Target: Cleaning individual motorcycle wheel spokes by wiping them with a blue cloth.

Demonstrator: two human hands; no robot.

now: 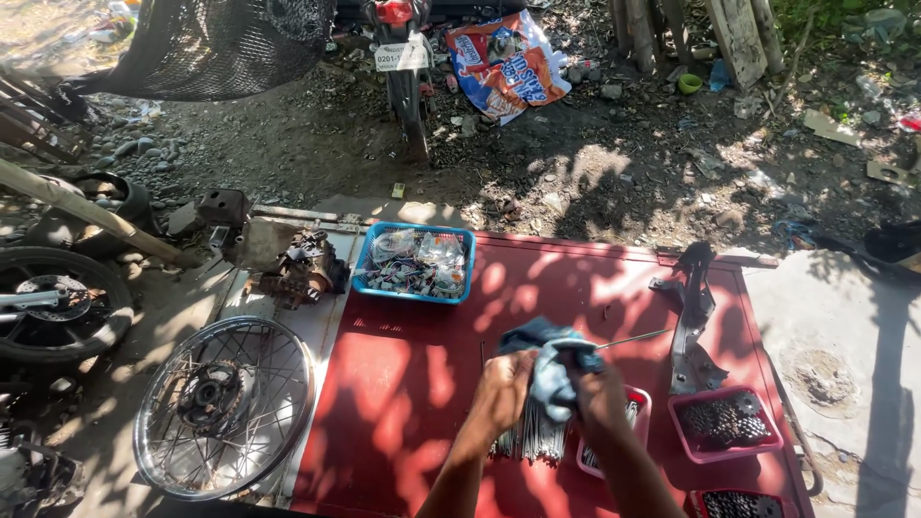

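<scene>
Nearest my lens: both forearms reach out over the red-painted metal work surface [403, 384]. My left hand [504, 388] and right hand [600, 395] sit close together, both clamped on a crumpled blue-grey cloth rag [554, 369] wrapped round a thin steel wheel spoke [633, 338], whose free end pokes out to the rt.

Progress, as I judge it: one spoke mid-wipe; a bundle of bare metal spokes [532, 439] lies fanned just below the hands, and more sit in a pink plastic tray [641, 398] beside the rt hand. Can't tell which lot is cleaned and which is waiting, so the share done is unclear; looks like plenty left.

The spoke itself: straight, slim, dull silver, catching sun at its tip; the wrapped part is hidden by the rag.

L to r across the scene: black motorcycle tyre and wheel [58, 307] on the dirt; a chrome spoked rim with hub [225, 408] lying flat by the surface's left edge; a grimy engine block [288, 264] behind it; a blue plastic basket of small bagged parts [414, 262] at the surface's far edge; a bent grey metal bracket [693, 317]; a pink tub holding dark sprockets [726, 422]; a second tub [734, 504] below it, cut off by the frame.
</scene>
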